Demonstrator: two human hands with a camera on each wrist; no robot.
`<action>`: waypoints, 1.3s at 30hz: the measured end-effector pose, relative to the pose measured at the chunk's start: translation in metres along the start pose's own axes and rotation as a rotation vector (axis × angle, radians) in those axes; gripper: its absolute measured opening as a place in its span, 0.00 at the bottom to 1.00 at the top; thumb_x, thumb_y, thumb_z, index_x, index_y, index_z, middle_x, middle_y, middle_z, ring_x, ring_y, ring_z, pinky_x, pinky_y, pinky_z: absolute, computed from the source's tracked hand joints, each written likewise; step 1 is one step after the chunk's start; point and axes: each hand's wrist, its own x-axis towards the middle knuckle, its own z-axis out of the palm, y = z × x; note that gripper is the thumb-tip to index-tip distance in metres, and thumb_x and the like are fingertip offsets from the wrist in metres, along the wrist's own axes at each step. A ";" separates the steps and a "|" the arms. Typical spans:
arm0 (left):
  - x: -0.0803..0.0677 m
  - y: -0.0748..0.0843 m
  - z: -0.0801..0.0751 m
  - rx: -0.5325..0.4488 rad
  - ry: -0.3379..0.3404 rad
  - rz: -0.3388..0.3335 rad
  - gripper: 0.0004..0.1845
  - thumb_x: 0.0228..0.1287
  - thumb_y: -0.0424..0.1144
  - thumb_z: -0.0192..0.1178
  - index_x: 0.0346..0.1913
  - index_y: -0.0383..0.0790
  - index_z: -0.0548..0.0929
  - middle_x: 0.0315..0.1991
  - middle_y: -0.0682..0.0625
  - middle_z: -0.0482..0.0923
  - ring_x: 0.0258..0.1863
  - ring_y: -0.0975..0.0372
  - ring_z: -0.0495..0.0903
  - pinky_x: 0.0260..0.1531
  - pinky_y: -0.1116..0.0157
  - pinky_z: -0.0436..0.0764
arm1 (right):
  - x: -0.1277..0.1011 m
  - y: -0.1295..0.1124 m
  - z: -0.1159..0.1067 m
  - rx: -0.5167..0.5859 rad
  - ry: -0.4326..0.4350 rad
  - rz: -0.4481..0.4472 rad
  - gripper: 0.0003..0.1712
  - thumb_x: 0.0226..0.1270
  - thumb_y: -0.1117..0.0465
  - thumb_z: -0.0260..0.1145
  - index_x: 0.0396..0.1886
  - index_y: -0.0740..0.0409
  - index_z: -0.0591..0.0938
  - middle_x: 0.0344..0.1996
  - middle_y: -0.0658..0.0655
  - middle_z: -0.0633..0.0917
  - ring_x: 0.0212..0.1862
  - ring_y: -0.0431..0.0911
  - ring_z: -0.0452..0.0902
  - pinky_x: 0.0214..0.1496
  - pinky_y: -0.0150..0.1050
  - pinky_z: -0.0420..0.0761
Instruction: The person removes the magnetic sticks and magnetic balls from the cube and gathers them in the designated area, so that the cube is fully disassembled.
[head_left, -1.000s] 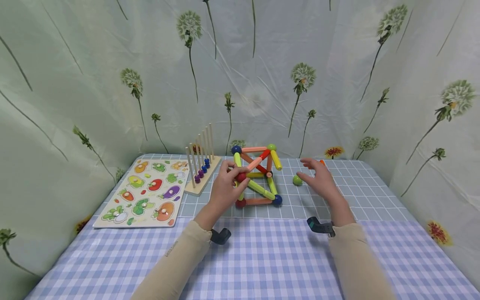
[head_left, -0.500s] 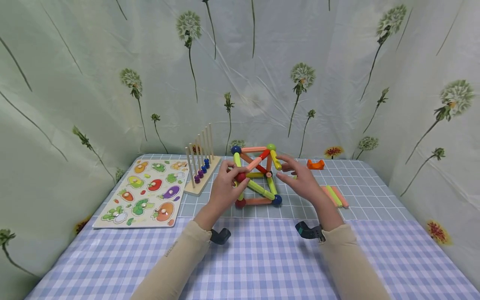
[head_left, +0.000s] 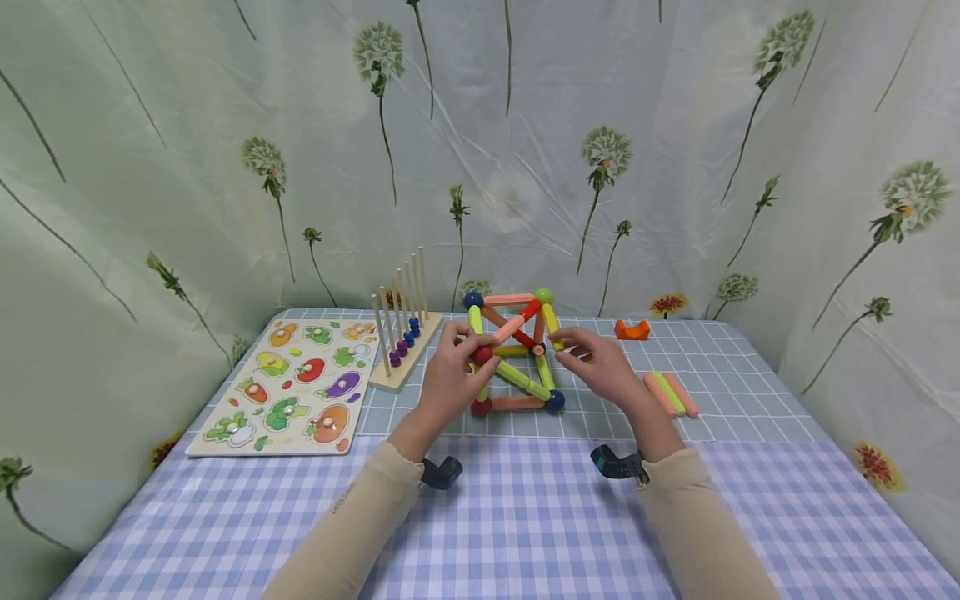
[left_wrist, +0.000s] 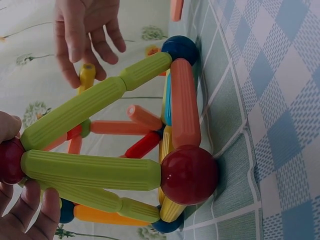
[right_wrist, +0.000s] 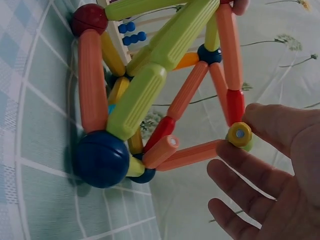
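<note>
A frame of magnetic sticks and balls point(head_left: 513, 402) stands on the table in the head view. My left hand point(head_left: 448, 371) pinches its near upper red ball point(left_wrist: 10, 161), where green sticks point(left_wrist: 92, 170) meet. With thumb and index finger, my right hand point(head_left: 600, 364) pinches the free end of a yellow stick point(head_left: 551, 321). That stick's far end joins a light-green ball point(head_left: 543, 296) at the frame's top. In the right wrist view, the yellow stick's end point(right_wrist: 240, 133) faces the camera, while the other fingers are spread apart. A loose salmon stick end point(right_wrist: 167, 147) juts inside the frame.
Right of the frame lie salmon and green sticks point(head_left: 670, 394) in a row. Behind them is an orange curved piece point(head_left: 632, 330). A peg stand point(head_left: 405, 350) with beads and a vegetable puzzle board point(head_left: 281, 387) occupy the left. Patterned cloth hangs behind the table.
My right hand has moved left from beside the loose green ball to the yellow stick and now pinches its end. The left hand stays on the red ball.
</note>
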 end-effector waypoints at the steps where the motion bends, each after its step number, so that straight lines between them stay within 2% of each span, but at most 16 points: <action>1: 0.000 0.000 0.000 0.005 0.002 0.002 0.12 0.62 0.37 0.70 0.48 0.46 0.87 0.46 0.47 0.66 0.35 0.59 0.73 0.34 0.57 0.85 | 0.000 0.001 0.001 0.002 0.002 0.011 0.20 0.73 0.55 0.63 0.62 0.50 0.78 0.58 0.62 0.83 0.53 0.56 0.82 0.55 0.51 0.84; 6: 0.000 0.001 0.000 0.022 0.004 0.004 0.12 0.62 0.37 0.69 0.48 0.46 0.87 0.46 0.48 0.67 0.36 0.60 0.73 0.34 0.61 0.84 | 0.004 0.008 0.004 0.021 0.042 0.067 0.16 0.74 0.56 0.62 0.58 0.51 0.78 0.55 0.63 0.83 0.47 0.55 0.82 0.48 0.45 0.85; 10: 0.001 0.001 0.001 0.026 0.001 0.006 0.12 0.62 0.38 0.69 0.49 0.47 0.87 0.46 0.48 0.67 0.36 0.60 0.73 0.34 0.63 0.83 | 0.008 0.014 0.007 0.040 0.084 0.111 0.12 0.76 0.58 0.59 0.55 0.51 0.76 0.53 0.64 0.82 0.41 0.58 0.81 0.37 0.38 0.80; 13: 0.001 0.000 0.001 0.020 0.001 0.007 0.12 0.62 0.38 0.70 0.49 0.47 0.87 0.46 0.48 0.67 0.36 0.60 0.73 0.34 0.62 0.84 | 0.009 0.018 0.009 0.043 0.104 0.107 0.11 0.77 0.60 0.57 0.54 0.52 0.75 0.53 0.66 0.81 0.37 0.61 0.82 0.31 0.35 0.76; 17: 0.001 -0.001 0.002 0.016 0.002 0.004 0.12 0.62 0.38 0.69 0.49 0.47 0.87 0.46 0.48 0.66 0.36 0.60 0.73 0.34 0.60 0.84 | 0.009 0.020 0.010 0.022 0.116 0.091 0.12 0.76 0.61 0.57 0.56 0.52 0.73 0.52 0.67 0.81 0.33 0.60 0.82 0.28 0.35 0.75; 20: 0.001 -0.001 0.002 0.018 0.003 0.004 0.12 0.62 0.38 0.70 0.49 0.47 0.87 0.46 0.48 0.66 0.35 0.60 0.73 0.33 0.61 0.84 | 0.009 0.020 0.012 -0.044 0.125 0.089 0.19 0.75 0.61 0.58 0.63 0.48 0.71 0.51 0.65 0.83 0.30 0.56 0.81 0.28 0.36 0.77; 24: 0.000 -0.001 0.002 0.019 0.002 0.000 0.12 0.62 0.38 0.70 0.49 0.47 0.87 0.46 0.48 0.66 0.35 0.61 0.73 0.34 0.62 0.84 | 0.009 0.018 0.015 -0.200 0.161 0.064 0.28 0.74 0.58 0.59 0.72 0.42 0.68 0.51 0.62 0.84 0.34 0.51 0.78 0.32 0.39 0.79; 28: 0.000 0.000 0.002 0.017 0.003 -0.002 0.13 0.62 0.38 0.70 0.49 0.47 0.87 0.46 0.48 0.67 0.35 0.60 0.73 0.34 0.61 0.84 | 0.008 0.015 0.017 -0.300 0.225 0.047 0.30 0.72 0.58 0.59 0.73 0.40 0.70 0.48 0.59 0.84 0.35 0.51 0.76 0.30 0.39 0.78; 33: 0.000 0.000 0.002 0.015 0.006 0.002 0.12 0.62 0.37 0.70 0.49 0.46 0.87 0.46 0.48 0.67 0.35 0.60 0.73 0.34 0.61 0.84 | 0.006 0.014 0.019 -0.311 0.320 0.023 0.27 0.69 0.61 0.58 0.68 0.43 0.77 0.41 0.58 0.83 0.30 0.50 0.73 0.24 0.35 0.69; 37: 0.000 0.000 0.002 0.021 0.007 0.000 0.12 0.62 0.38 0.70 0.49 0.46 0.87 0.46 0.48 0.67 0.35 0.61 0.73 0.33 0.64 0.83 | 0.006 0.016 0.019 -0.247 0.402 -0.025 0.19 0.69 0.66 0.55 0.53 0.54 0.87 0.35 0.59 0.83 0.26 0.49 0.71 0.26 0.34 0.67; 39: 0.000 0.000 0.002 0.026 0.007 0.001 0.12 0.62 0.38 0.70 0.49 0.47 0.87 0.46 0.48 0.67 0.35 0.61 0.73 0.33 0.66 0.82 | 0.005 0.017 0.018 -0.223 0.417 -0.024 0.18 0.69 0.68 0.53 0.45 0.58 0.89 0.34 0.60 0.83 0.26 0.49 0.70 0.27 0.35 0.68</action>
